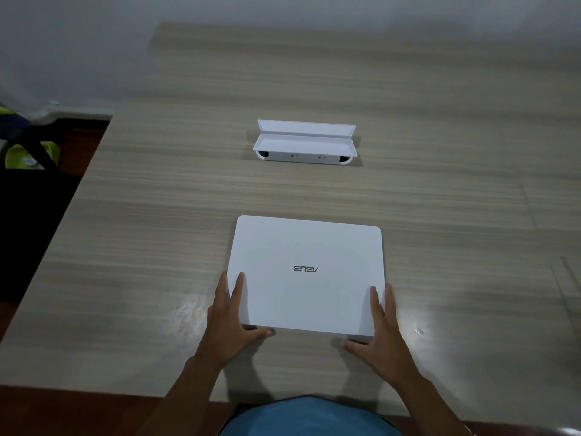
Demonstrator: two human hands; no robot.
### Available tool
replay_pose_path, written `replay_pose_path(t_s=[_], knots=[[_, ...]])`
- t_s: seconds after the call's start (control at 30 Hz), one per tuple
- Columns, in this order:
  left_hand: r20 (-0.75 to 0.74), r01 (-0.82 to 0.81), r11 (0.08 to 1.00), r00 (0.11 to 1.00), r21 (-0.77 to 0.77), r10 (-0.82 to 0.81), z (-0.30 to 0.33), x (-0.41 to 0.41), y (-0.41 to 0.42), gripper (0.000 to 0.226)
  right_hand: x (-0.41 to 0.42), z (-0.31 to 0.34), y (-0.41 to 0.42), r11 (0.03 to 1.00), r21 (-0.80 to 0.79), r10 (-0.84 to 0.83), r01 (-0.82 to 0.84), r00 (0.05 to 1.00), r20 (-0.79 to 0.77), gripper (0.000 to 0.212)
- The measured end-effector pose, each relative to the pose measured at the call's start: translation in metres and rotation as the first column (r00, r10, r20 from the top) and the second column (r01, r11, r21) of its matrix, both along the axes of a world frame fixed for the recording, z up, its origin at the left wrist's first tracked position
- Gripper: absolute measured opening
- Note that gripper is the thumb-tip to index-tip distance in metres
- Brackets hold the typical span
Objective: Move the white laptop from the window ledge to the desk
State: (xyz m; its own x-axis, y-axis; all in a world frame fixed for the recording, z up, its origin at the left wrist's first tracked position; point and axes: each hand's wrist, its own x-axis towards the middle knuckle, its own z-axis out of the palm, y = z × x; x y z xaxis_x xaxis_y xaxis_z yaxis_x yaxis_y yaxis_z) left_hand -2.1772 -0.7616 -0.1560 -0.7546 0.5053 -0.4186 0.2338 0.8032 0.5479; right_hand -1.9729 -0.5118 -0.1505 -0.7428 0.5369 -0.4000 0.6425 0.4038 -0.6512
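The white laptop [306,275], lying closed and flat on the tabletop [157,215] nearer the person than the open white case [305,143], is held at its near corners by the left hand [231,319] and right hand [379,332], whose grip is best released gently, without sliding it.

Desk [440,152]: white laptop [306,297]; open case [305,143]

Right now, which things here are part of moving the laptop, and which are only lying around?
Part of the job:
laptop, closed, lying on the desk
left hand and right hand, holding its near corners

Only lying around:
open white case farther back on the desk
black bag beside the desk
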Motion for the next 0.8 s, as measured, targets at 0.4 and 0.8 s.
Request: replay_pose_path(t_s=[0.4,0.8], knots=[[-0.020,-0.096,0.994,0.995,0.061,0.097,-0.006,-0.019,0.031,0.137,-0.038,-0.002,0.039,0.994,0.110,0.020,-0.026,0.998,0.057,0.123],[-0.077,-0.060,0.997,0.995,0.037,0.063,-0.004,-0.068,0.068,0.137,-0.082,-0.009,0.073,0.988,0.149,0.017,-0.027,0.998,0.064,0.121]])
